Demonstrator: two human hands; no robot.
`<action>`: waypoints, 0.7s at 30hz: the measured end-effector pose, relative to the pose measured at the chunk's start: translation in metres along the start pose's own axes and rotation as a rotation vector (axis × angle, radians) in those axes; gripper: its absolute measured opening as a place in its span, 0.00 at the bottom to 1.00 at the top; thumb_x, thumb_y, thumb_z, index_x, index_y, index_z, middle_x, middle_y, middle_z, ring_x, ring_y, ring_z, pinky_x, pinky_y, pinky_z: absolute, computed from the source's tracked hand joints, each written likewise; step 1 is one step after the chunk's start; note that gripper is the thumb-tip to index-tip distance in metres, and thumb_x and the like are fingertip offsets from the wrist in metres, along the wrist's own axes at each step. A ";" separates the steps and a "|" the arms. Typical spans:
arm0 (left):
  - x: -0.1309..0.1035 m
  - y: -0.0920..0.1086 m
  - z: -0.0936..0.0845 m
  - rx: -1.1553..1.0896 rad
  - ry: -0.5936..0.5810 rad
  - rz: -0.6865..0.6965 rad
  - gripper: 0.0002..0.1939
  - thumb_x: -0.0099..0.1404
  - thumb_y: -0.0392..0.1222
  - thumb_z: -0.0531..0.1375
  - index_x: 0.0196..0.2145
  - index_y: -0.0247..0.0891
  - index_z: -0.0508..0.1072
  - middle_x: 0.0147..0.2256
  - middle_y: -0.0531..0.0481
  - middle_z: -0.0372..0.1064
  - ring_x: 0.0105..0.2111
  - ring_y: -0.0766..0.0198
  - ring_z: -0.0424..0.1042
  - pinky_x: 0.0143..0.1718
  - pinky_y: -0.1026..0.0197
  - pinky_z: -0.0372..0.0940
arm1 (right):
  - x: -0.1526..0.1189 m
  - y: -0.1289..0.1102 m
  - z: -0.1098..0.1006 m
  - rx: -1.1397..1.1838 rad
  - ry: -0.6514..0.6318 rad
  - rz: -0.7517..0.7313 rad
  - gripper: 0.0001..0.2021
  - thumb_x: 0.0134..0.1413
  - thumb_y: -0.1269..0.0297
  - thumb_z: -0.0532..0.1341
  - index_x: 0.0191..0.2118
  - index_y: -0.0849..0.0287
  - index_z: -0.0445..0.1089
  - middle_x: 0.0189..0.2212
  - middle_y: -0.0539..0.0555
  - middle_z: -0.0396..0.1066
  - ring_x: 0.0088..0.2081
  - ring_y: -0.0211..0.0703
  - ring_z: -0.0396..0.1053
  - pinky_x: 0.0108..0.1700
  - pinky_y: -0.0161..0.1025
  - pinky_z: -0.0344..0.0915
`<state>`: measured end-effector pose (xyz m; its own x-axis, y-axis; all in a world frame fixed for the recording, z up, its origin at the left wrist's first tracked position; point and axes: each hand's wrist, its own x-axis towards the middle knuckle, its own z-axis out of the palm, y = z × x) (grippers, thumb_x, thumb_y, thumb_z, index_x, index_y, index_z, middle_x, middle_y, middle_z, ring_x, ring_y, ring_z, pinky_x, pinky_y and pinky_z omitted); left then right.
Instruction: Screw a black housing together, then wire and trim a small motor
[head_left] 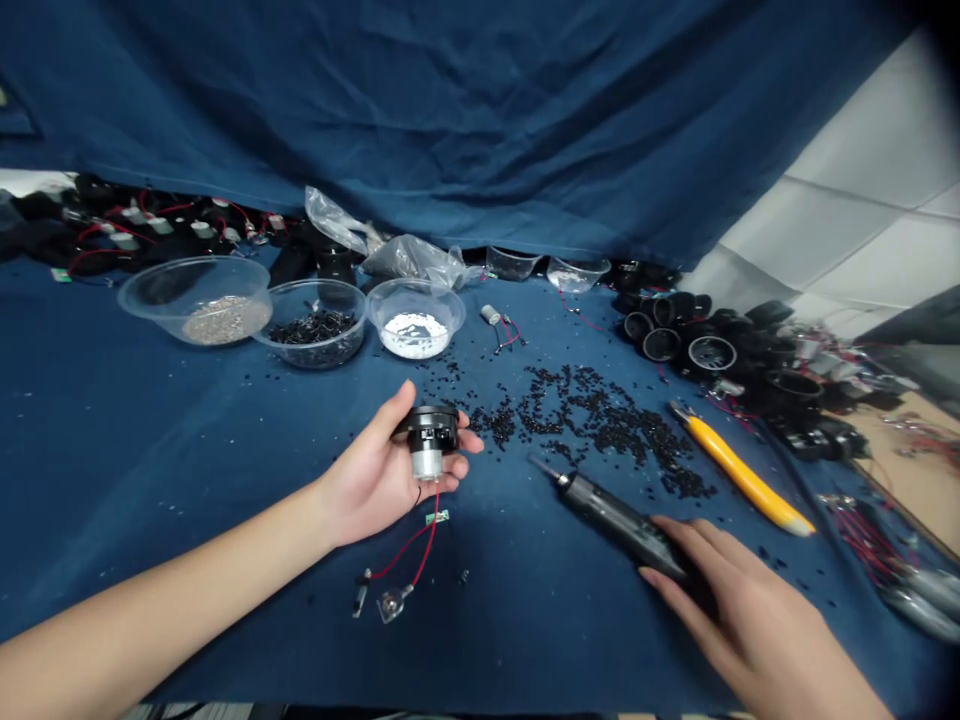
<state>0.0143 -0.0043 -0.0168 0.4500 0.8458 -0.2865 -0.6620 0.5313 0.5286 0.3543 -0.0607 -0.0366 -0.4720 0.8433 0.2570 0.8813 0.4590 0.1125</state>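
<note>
My left hand point(390, 465) is closed around a small motor in a black round housing point(435, 430), its silver can pointing down. Red wires point(430, 545) hang from the motor to a small green board point(437, 517) and metal contact pieces point(391, 604) over the blue cloth. In my right hand point(742, 610) is a black electric screwdriver point(626, 525), its bit pointing up and left. Just beyond the bit lie many small black screws point(585, 410), scattered loose on the cloth.
Clear bowls point(195, 262) at the back left hold small metal, black and white parts. Yellow-handled pliers point(742, 475) lie right of the screws. Black cylindrical housings point(712, 352) and wired parts crowd the right edge. A loose motor point(490, 314) lies near the back. A blue curtain point(480, 120) hangs behind.
</note>
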 end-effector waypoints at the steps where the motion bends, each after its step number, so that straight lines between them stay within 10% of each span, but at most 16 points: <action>1: 0.000 0.000 -0.001 0.010 -0.003 0.001 0.29 0.51 0.58 0.71 0.39 0.28 0.75 0.33 0.42 0.76 0.27 0.63 0.73 0.29 0.65 0.71 | 0.005 0.000 -0.003 0.008 -0.005 -0.044 0.18 0.65 0.53 0.50 0.51 0.59 0.65 0.43 0.58 0.72 0.38 0.46 0.75 0.35 0.40 0.73; 7: 0.001 0.000 -0.003 0.131 -0.027 0.038 0.29 0.50 0.58 0.71 0.39 0.29 0.76 0.31 0.42 0.75 0.23 0.64 0.70 0.26 0.66 0.68 | 0.024 -0.003 -0.010 0.123 -0.090 -0.050 0.17 0.62 0.58 0.55 0.54 0.56 0.67 0.45 0.57 0.72 0.42 0.49 0.72 0.41 0.46 0.72; 10: 0.002 0.000 -0.004 0.197 -0.032 0.044 0.28 0.52 0.58 0.70 0.39 0.30 0.75 0.31 0.43 0.75 0.24 0.64 0.70 0.26 0.66 0.67 | 0.008 -0.014 -0.013 0.331 0.095 0.168 0.15 0.56 0.57 0.62 0.48 0.55 0.72 0.44 0.57 0.72 0.44 0.49 0.71 0.46 0.46 0.70; 12: 0.003 0.000 -0.005 0.247 -0.061 0.058 0.27 0.54 0.58 0.69 0.40 0.31 0.74 0.31 0.43 0.74 0.25 0.64 0.70 0.27 0.66 0.67 | -0.010 -0.027 -0.015 0.701 0.118 0.457 0.13 0.54 0.55 0.64 0.40 0.58 0.73 0.34 0.55 0.73 0.34 0.43 0.73 0.39 0.39 0.71; 17: 0.001 -0.002 -0.007 0.471 -0.223 0.081 0.26 0.58 0.57 0.66 0.45 0.33 0.70 0.34 0.44 0.72 0.27 0.65 0.68 0.29 0.65 0.64 | -0.034 -0.060 -0.016 1.935 -0.373 1.199 0.20 0.55 0.51 0.62 0.43 0.64 0.75 0.29 0.57 0.76 0.25 0.36 0.74 0.27 0.30 0.70; 21: -0.005 -0.004 -0.009 0.596 -0.357 -0.066 0.31 0.61 0.60 0.62 0.51 0.33 0.66 0.32 0.43 0.72 0.23 0.66 0.67 0.25 0.67 0.60 | -0.021 -0.069 -0.016 2.422 -0.103 1.396 0.32 0.51 0.42 0.62 0.48 0.68 0.75 0.52 0.66 0.71 0.52 0.48 0.73 0.51 0.36 0.72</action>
<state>0.0094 -0.0106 -0.0249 0.7152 0.6907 -0.1064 -0.2312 0.3775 0.8967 0.3039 -0.1143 -0.0344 -0.1683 0.7204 -0.6729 -0.7241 -0.5535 -0.4114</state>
